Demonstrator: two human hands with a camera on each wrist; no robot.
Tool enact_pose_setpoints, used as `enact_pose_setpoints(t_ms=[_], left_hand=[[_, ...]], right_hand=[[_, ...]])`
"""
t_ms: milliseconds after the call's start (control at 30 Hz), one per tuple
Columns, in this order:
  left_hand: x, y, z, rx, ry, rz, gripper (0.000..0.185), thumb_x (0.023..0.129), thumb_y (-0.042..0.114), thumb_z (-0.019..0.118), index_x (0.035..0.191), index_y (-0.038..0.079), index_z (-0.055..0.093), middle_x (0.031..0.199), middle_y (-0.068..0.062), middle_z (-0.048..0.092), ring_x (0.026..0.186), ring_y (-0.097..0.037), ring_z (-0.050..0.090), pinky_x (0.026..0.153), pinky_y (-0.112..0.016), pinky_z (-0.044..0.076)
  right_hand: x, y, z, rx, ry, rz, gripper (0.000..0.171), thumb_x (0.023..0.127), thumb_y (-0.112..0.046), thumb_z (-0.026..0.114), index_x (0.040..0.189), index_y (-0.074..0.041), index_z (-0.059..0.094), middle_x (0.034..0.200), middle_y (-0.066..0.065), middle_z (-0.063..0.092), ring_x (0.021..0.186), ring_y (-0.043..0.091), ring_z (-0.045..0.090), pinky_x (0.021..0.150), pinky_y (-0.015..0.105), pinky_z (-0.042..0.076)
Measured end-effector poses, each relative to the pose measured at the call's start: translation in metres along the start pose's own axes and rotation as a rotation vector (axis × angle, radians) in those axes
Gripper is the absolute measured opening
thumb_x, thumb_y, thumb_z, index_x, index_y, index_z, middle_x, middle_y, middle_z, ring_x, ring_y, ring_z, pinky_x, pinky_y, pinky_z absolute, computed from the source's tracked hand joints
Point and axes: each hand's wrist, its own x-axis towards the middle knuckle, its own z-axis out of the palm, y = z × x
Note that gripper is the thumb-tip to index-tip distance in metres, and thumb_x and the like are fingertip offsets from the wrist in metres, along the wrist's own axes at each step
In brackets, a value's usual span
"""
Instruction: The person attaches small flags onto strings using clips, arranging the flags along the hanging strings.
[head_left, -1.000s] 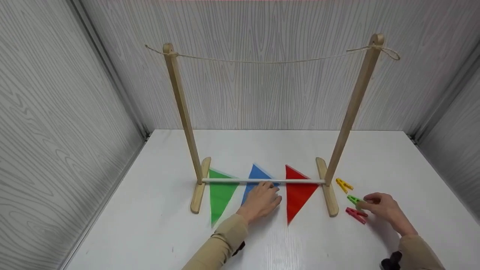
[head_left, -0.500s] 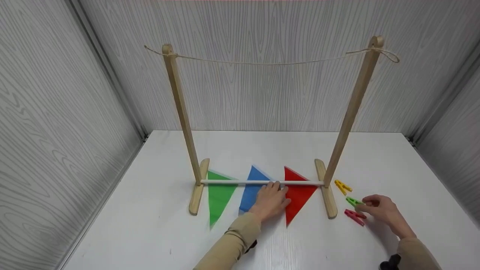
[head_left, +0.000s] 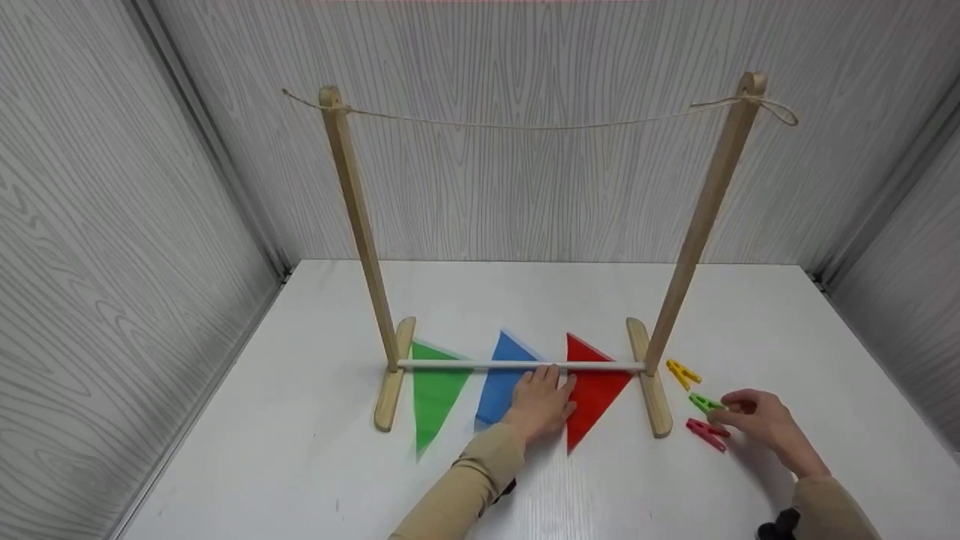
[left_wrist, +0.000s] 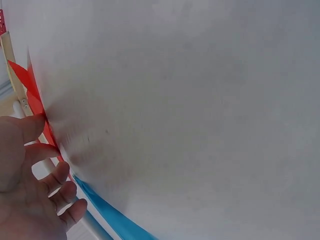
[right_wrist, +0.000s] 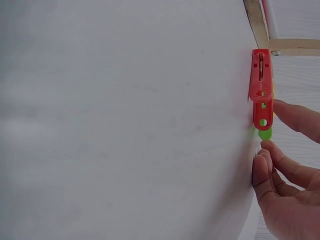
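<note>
My left hand lies with relaxed fingers over the gap between a blue triangular flag and a red triangular flag. In the left wrist view its thumb and forefinger touch the edge of the red flag. A green triangular flag lies farther left. My right hand has its thumb and forefinger around the handle end of a green clothespin. A yellow clothespin and a red clothespin lie beside it; in the right wrist view the red clothespin partly hides the green one.
A wooden stand with a left post and a right post rises from the white table. String sags between the post tops. A white rod joins the feet, above the flags. Grey panels surround the table.
My left hand has slid right, from the blue flag toward the red one, uncovering more of the blue. The right hand stays at the green clothespin. The head view has shifted slightly.
</note>
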Motion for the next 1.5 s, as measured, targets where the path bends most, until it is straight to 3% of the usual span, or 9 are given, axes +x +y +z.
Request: enact_pose_setpoints(t_ms=[233,433,633,800,1033,1267,1367,1500], left_hand=[[-0.003,-0.009,-0.006,-0.113,-0.057,0.022,0.053,0.104,0.036,0.052,0.155,0.027,0.039,0.165,-0.005,0.033,0.152,-0.025,0.030,0.124,-0.044,0.032],[-0.005,-0.017,-0.010,-0.149,-0.076,0.043,0.051,0.103,0.030,0.056,0.153,0.029,0.044,0.165,-0.006,0.033,0.153,-0.026,0.029,0.125,-0.044,0.030],[-0.006,-0.019,-0.010,-0.198,0.002,0.065,0.044,0.103,0.023,0.057,0.146,0.027,0.054,0.148,-0.005,0.050,0.139,-0.023,0.043,0.118,-0.043,0.039],[-0.002,-0.011,-0.007,-0.159,0.018,0.066,0.049,0.103,0.032,0.056,0.151,0.026,0.047,0.153,-0.004,0.047,0.142,-0.022,0.042,0.120,-0.042,0.038],[0.008,0.001,-0.003,0.015,0.023,0.063,0.050,0.106,0.035,0.050,0.154,0.030,0.040,0.153,-0.001,0.046,0.140,-0.019,0.043,0.118,-0.034,0.039],[0.011,0.004,-0.002,0.171,-0.015,0.096,0.058,0.099,0.029,0.063,0.153,0.034,0.042,0.155,0.003,0.044,0.144,-0.016,0.040,0.120,-0.032,0.037],[0.010,0.002,-0.002,0.173,0.015,0.117,0.056,0.097,0.026,0.066,0.149,0.036,0.048,0.151,0.004,0.048,0.141,-0.015,0.043,0.118,-0.032,0.039],[0.009,-0.002,-0.002,0.083,0.062,0.131,0.050,0.094,0.022,0.070,0.141,0.036,0.059,0.147,0.003,0.054,0.136,-0.015,0.047,0.117,-0.033,0.041]], right_hand=[[-0.002,0.000,-0.001,-0.003,0.013,-0.032,0.073,0.090,-0.041,0.073,0.134,0.012,0.050,0.117,0.022,0.060,0.102,0.027,0.053,0.077,0.029,0.043],[-0.003,0.001,0.000,-0.006,0.030,-0.054,0.070,0.090,-0.037,0.073,0.133,0.013,0.050,0.113,0.019,0.061,0.099,0.026,0.053,0.073,0.028,0.042],[-0.002,0.001,-0.002,-0.004,0.013,-0.039,0.071,0.091,-0.039,0.073,0.135,0.012,0.049,0.116,0.022,0.060,0.101,0.027,0.053,0.074,0.028,0.043],[-0.001,0.000,-0.002,-0.007,0.000,-0.033,0.073,0.091,-0.040,0.073,0.136,0.012,0.048,0.119,0.024,0.060,0.103,0.028,0.053,0.076,0.028,0.043],[0.000,0.000,0.001,-0.002,0.002,-0.026,0.074,0.090,-0.039,0.074,0.136,0.012,0.047,0.120,0.025,0.059,0.104,0.029,0.052,0.079,0.030,0.043],[-0.002,0.001,0.003,0.002,0.002,-0.043,0.073,0.089,-0.039,0.075,0.135,0.012,0.049,0.113,0.018,0.060,0.099,0.025,0.051,0.077,0.029,0.042],[-0.003,0.002,0.002,0.006,0.005,-0.058,0.072,0.089,-0.038,0.075,0.134,0.013,0.050,0.110,0.014,0.060,0.096,0.022,0.049,0.075,0.029,0.041],[-0.003,0.002,0.001,0.007,0.003,-0.057,0.072,0.090,-0.038,0.075,0.134,0.013,0.049,0.111,0.015,0.061,0.097,0.023,0.050,0.075,0.029,0.041]])
